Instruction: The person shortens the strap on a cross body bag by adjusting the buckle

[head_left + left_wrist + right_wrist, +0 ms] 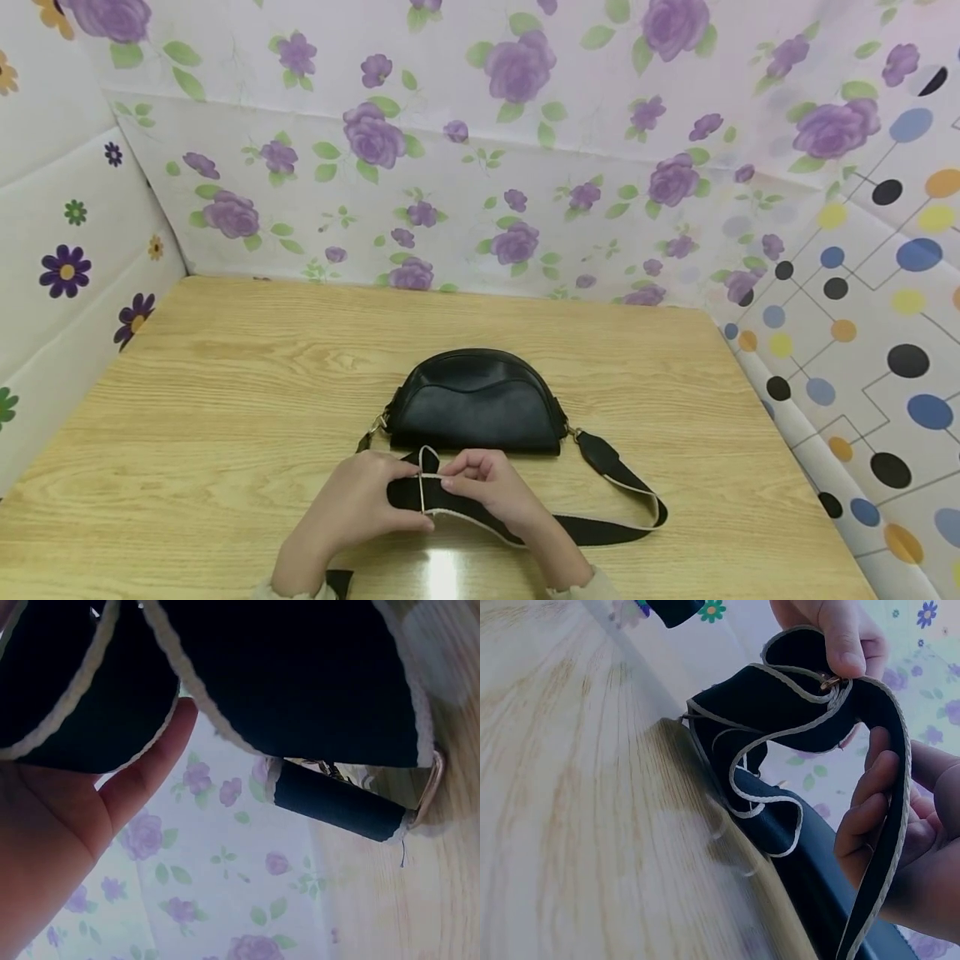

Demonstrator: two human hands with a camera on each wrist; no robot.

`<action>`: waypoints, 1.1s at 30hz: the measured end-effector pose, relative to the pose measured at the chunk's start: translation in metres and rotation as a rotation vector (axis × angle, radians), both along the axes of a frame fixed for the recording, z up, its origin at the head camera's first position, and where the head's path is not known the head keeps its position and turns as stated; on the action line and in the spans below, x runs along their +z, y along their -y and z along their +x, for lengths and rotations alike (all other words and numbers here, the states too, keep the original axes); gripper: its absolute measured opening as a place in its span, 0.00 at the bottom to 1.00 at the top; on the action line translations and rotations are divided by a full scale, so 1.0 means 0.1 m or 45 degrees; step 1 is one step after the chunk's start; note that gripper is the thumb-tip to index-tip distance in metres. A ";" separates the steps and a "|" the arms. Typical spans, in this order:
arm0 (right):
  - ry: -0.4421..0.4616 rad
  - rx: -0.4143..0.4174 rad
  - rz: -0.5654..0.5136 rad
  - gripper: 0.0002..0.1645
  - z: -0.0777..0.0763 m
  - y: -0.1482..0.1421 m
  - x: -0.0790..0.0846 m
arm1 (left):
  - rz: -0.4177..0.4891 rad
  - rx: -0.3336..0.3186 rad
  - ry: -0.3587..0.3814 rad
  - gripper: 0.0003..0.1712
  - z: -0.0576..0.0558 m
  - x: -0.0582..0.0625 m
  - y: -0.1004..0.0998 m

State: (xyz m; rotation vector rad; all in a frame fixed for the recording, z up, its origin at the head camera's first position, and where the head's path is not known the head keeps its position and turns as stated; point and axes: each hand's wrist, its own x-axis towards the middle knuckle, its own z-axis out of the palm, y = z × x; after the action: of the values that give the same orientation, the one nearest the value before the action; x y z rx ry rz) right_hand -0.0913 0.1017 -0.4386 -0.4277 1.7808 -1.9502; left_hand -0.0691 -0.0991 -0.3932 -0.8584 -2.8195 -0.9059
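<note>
A black half-moon handbag [480,408] lies on the table just beyond both hands. Its black webbing strap [607,530] has pale edging and loops out to the right, clipped to the bag by a gold-toned clasp [573,432]. My left hand [352,500] holds the strap at a metal slider buckle [422,493], thumb below and index finger above. Just right of the buckle, my right hand [498,492] pinches the strap between thumb and fingers. The right wrist view has the strap running past my right hand's curled fingers [874,784]. In the left wrist view, a strap fold passes around a metal frame [431,787].
The wooden table [247,392] meets a floral cloth wall [450,208] at the back. A dotted cloth [885,358] stands at the right, a flowered one [67,333] at the left. Near the left sleeve is a small black piece [339,582].
</note>
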 end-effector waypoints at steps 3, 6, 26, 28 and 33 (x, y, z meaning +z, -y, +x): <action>-0.020 0.006 -0.021 0.16 0.00 0.01 0.01 | 0.002 -0.002 -0.009 0.26 0.00 0.00 0.00; -0.032 0.008 -0.033 0.16 0.00 0.01 0.03 | -0.014 0.002 -0.020 0.28 0.00 0.01 -0.01; -0.047 -0.028 0.024 0.15 0.05 0.10 0.08 | 0.017 -0.095 -0.083 0.29 0.00 0.03 -0.08; -0.039 -0.018 0.033 0.15 0.05 0.11 0.09 | 0.014 -0.105 -0.087 0.29 0.00 0.03 -0.06; -0.032 0.009 0.038 0.15 0.04 0.09 0.09 | 0.020 -0.118 -0.091 0.28 -0.01 0.04 -0.03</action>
State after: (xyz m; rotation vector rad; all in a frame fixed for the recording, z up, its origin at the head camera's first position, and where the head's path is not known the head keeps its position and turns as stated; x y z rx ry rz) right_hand -0.0869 0.0929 -0.4301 -0.4499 1.8191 -1.9192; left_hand -0.0700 -0.0957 -0.3893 -1.0062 -2.7285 -0.8885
